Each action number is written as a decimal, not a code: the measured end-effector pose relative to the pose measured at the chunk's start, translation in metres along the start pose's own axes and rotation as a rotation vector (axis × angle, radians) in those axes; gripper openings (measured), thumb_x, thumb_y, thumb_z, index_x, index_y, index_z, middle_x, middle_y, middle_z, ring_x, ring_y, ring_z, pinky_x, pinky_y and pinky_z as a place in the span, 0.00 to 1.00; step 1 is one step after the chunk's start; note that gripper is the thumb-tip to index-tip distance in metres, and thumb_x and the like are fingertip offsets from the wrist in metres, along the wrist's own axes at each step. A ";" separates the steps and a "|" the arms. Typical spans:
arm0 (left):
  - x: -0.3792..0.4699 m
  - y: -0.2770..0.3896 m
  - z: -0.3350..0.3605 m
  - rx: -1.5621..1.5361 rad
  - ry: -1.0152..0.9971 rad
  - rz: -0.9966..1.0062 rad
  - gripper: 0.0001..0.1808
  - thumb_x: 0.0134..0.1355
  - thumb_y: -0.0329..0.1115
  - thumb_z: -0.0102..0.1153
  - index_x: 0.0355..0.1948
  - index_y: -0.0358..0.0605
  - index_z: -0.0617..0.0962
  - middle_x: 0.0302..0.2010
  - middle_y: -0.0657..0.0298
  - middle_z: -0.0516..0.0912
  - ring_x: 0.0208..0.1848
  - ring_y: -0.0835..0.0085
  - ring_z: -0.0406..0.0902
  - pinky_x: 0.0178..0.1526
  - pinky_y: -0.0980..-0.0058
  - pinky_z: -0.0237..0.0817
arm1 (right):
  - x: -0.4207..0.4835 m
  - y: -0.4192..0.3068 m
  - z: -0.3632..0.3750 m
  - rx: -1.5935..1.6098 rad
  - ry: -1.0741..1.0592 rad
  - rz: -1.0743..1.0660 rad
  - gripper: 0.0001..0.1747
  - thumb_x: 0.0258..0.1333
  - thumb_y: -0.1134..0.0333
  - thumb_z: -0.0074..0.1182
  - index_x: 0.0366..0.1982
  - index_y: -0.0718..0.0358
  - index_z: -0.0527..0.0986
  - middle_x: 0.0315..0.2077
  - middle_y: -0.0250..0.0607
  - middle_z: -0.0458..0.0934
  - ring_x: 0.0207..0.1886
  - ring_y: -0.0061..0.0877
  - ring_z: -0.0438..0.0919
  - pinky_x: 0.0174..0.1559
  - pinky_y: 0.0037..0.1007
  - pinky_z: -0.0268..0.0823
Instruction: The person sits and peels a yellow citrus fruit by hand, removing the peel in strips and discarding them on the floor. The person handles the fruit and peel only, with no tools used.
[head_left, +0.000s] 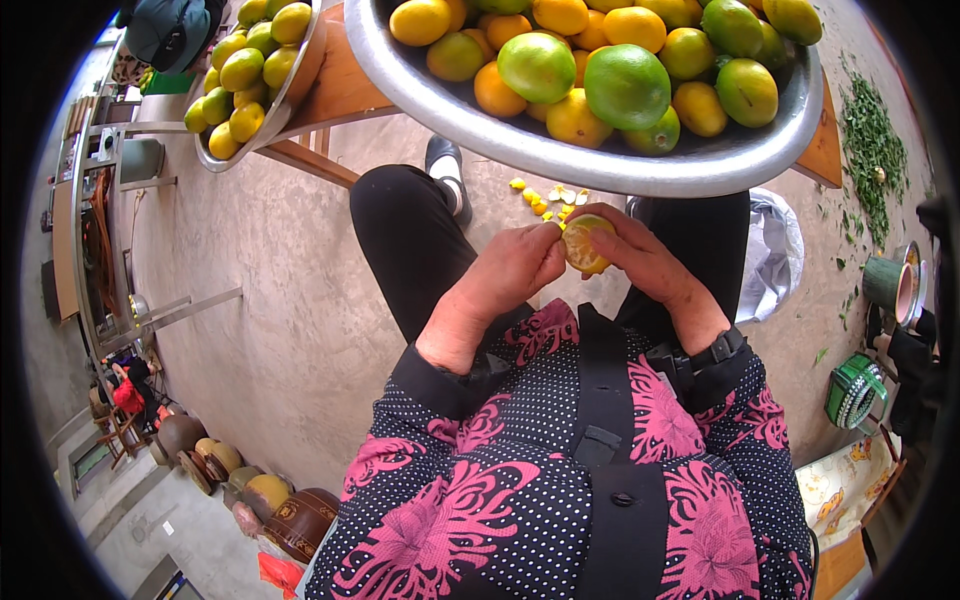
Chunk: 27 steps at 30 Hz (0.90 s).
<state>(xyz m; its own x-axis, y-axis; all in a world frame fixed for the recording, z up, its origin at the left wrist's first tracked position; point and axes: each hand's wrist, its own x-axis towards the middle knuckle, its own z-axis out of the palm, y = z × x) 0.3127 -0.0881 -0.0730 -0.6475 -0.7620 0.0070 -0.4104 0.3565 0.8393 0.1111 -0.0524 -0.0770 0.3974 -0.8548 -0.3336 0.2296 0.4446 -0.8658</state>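
Observation:
A partly peeled citrus fruit (586, 244) is held between both hands above my lap, its pale inside facing up. My right hand (637, 244) wraps around its right side, with the thumb on the bared part. At its left edge my left hand (517, 262) is closed, fingertips against the peel; whether a piece of peel is in them is hidden. Beyond the hands, a large metal basin (585, 165) holds green and yellow citrus fruits (627, 86) on a wooden stand (821, 161). Pieces of orange peel (536, 201) lie on the floor below.
Another metal bowl (289, 112) of citrus fruits stands at the upper left. A white plastic-lined container (772, 255) is beside my right leg. Green leaves (874, 142) are heaped on the floor at the right, near a green woven basket (855, 394). Several jars (300, 521) stand at the lower left.

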 end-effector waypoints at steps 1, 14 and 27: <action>0.000 0.000 0.001 0.024 0.005 -0.008 0.07 0.62 0.32 0.49 0.29 0.38 0.72 0.25 0.47 0.76 0.32 0.46 0.75 0.33 0.58 0.65 | 0.001 0.000 0.000 -0.004 -0.002 0.003 0.25 0.67 0.56 0.47 0.57 0.66 0.66 0.43 0.36 0.75 0.43 0.19 0.74 0.41 0.24 0.70; 0.003 0.008 -0.009 -0.196 -0.032 -0.068 0.11 0.64 0.34 0.49 0.33 0.36 0.76 0.25 0.51 0.77 0.28 0.56 0.75 0.32 0.68 0.65 | -0.001 -0.002 -0.002 0.122 -0.011 0.006 0.22 0.68 0.57 0.44 0.57 0.63 0.67 0.44 0.36 0.74 0.44 0.20 0.74 0.41 0.24 0.71; 0.003 0.002 -0.005 -0.263 -0.101 -0.187 0.12 0.66 0.37 0.47 0.35 0.36 0.74 0.24 0.56 0.75 0.28 0.67 0.72 0.34 0.71 0.64 | 0.000 0.000 -0.001 0.053 0.005 0.000 0.21 0.68 0.59 0.44 0.56 0.62 0.66 0.45 0.35 0.73 0.46 0.19 0.73 0.45 0.24 0.69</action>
<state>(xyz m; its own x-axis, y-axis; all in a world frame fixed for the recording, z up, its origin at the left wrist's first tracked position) 0.3127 -0.0923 -0.0688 -0.6422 -0.7392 -0.2028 -0.3570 0.0543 0.9325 0.1103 -0.0526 -0.0777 0.3935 -0.8558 -0.3358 0.2761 0.4584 -0.8448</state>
